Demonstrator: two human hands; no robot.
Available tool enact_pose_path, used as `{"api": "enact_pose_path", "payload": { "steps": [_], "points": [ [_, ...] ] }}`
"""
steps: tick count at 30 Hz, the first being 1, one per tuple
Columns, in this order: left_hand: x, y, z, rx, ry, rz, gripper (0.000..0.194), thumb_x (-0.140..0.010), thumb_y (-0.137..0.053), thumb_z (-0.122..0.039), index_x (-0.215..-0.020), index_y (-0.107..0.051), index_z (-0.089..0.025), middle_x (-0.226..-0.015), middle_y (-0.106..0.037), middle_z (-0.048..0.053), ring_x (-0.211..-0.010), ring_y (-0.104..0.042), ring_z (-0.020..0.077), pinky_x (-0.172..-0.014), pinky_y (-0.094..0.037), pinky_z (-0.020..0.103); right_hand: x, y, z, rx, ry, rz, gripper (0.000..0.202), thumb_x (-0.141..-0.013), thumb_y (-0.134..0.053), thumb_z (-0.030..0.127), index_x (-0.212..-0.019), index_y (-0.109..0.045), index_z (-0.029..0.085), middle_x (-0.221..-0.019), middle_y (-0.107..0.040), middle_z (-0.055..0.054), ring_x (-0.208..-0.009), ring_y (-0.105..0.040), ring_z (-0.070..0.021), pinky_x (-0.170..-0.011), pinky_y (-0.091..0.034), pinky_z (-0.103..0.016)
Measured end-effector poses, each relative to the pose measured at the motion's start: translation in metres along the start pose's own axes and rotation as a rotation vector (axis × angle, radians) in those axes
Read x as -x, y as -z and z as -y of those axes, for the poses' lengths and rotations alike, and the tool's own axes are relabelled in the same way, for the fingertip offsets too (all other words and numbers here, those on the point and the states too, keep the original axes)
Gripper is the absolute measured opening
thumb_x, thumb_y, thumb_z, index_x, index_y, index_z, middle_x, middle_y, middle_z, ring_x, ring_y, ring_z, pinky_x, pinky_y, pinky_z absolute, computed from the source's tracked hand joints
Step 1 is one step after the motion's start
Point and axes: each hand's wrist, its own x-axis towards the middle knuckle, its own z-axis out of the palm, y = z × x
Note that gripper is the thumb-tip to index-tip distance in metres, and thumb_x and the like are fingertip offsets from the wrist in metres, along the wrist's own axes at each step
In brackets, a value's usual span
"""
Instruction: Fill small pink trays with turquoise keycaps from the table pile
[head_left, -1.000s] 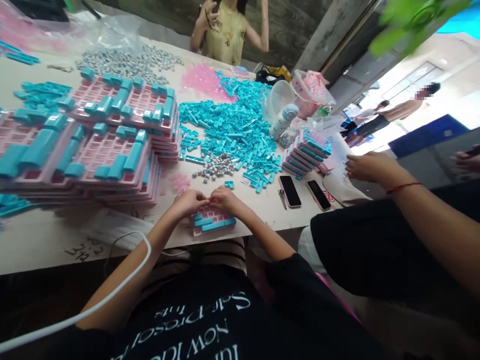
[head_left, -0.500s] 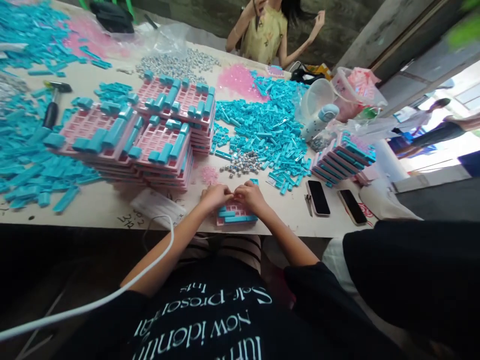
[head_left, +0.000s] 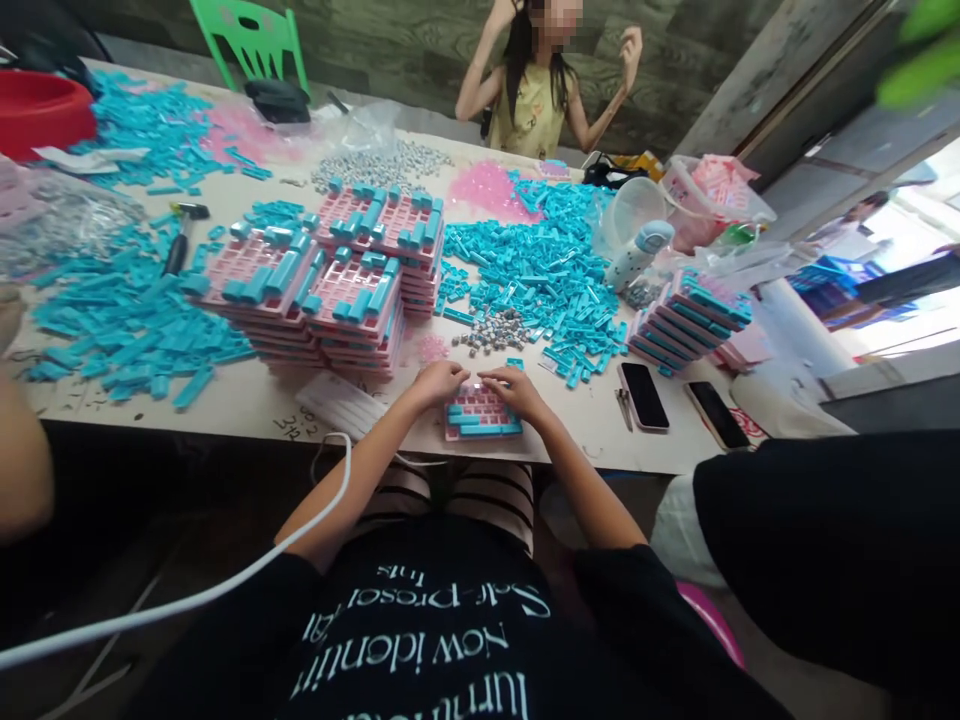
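A pink grid panel with blue pieces (head_left: 484, 421) lies flat near the table's front edge. My left hand (head_left: 441, 384) is at its upper left corner, fingers pinched on something too small to make out. On the upper right side, my right hand (head_left: 517, 390) has its fingers bent together over the panel; what they hold, if anything, is hidden. Just beyond the hands sit a heap of small grey parts (head_left: 495, 331) and a few clear pink bits (head_left: 433, 348). Stacked pink panels with blue pieces (head_left: 352, 290) stand to the left.
Blue pieces (head_left: 540, 270) are heaped behind the hands. A hammer (head_left: 178, 245) lies at left. A bottle (head_left: 637, 255), leaning panels (head_left: 686, 320) and two phones (head_left: 643, 395) are at right. A white cable (head_left: 225, 590) crosses my left forearm. A person sits across the table.
The view has shifted, showing more of the table's left side. My hands have moved slightly apart, uncovering more of the panel. An arm of another person now shows at the left edge.
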Motion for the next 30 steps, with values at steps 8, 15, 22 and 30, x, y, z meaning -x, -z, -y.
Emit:
{"api": "enact_pose_path", "payload": {
  "steps": [8,15,22,30],
  "points": [
    [0.023,0.006,-0.005,-0.306,-0.195,-0.06,0.022,-0.08,-0.055,-0.031,-0.094,-0.069,-0.02,-0.1,-0.068,0.009,-0.097,-0.06,0.0239,-0.087,-0.04,0.033,-0.013,0.006,0.016,0.165,-0.052,0.176,0.022,-0.086,-0.056,0.033,-0.091,-0.072,0.019,-0.097,-0.07,-0.008,-0.092,-0.059,-0.0195,-0.085,-0.039,-0.032],
    [0.029,0.003,-0.009,-0.408,-0.417,-0.215,0.022,-0.088,-0.046,-0.026,-0.103,-0.059,-0.016,-0.104,-0.065,0.01,-0.1,-0.058,0.0229,-0.093,-0.033,0.039,-0.023,0.046,0.028,-0.175,-0.201,0.471,0.043,-0.081,-0.055,0.049,-0.104,-0.066,0.015,-0.081,-0.068,-0.002,-0.069,-0.057,-0.0143,-0.064,-0.041,-0.024],
    [0.034,0.018,-0.013,-0.257,-0.488,-0.257,0.038,-0.084,-0.049,-0.05,-0.105,-0.059,-0.019,-0.111,-0.063,0.008,-0.104,-0.056,0.0216,-0.092,-0.033,0.035,-0.021,0.057,0.043,-0.122,-0.101,0.501,0.036,-0.081,-0.054,0.047,-0.087,-0.065,0.013,-0.071,-0.061,0.0,-0.064,-0.05,-0.0117,-0.057,-0.034,-0.022],
    [0.02,0.023,-0.017,-0.045,-0.362,0.097,0.051,-0.074,-0.052,-0.066,-0.082,-0.062,-0.016,-0.075,-0.065,0.003,-0.069,-0.057,0.0174,-0.055,-0.032,0.024,0.002,0.051,0.056,0.009,-0.114,0.304,0.024,-0.081,-0.056,0.033,-0.096,-0.065,0.017,-0.081,-0.065,-0.003,-0.072,-0.056,-0.0152,-0.063,-0.038,-0.024]
  ]
}}
